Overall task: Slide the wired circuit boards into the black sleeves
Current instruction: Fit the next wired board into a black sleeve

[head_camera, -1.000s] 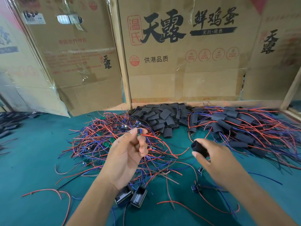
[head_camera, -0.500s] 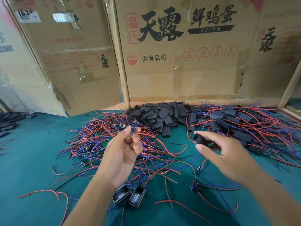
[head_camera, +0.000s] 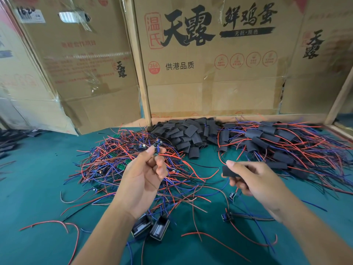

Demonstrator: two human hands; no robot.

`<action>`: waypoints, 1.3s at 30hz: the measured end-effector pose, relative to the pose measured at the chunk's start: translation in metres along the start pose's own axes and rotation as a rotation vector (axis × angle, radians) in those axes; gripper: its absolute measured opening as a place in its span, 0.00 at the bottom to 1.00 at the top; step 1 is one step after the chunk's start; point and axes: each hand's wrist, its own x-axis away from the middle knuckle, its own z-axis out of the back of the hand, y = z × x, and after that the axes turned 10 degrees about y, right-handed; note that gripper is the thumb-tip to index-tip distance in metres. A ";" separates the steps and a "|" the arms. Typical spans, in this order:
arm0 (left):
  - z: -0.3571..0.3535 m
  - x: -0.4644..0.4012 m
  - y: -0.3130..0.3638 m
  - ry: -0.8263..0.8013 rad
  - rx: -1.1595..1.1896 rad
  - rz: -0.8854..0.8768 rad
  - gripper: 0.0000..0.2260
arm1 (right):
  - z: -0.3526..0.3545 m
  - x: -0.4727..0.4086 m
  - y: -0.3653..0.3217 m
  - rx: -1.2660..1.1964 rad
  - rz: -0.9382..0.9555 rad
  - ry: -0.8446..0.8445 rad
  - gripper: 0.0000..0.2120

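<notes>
Over wires — right hand (head_camera: 254, 180) pinches sleeve (head_camera: 230, 171) lengthwise left-right.

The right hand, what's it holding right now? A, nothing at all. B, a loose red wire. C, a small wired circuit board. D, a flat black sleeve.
D: the right hand pinches a flat black sleeve between thumb and fingers, while the wired circuit board sits in the left hand's fingertips.
</notes>
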 end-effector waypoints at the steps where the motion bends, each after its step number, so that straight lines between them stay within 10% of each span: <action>1: 0.000 0.000 0.000 0.002 -0.001 0.000 0.20 | -0.001 0.000 0.000 0.036 0.013 0.009 0.17; 39: -0.014 0.011 0.002 -0.012 0.169 0.121 0.14 | -0.026 -0.001 0.023 -0.278 -0.266 -0.235 0.14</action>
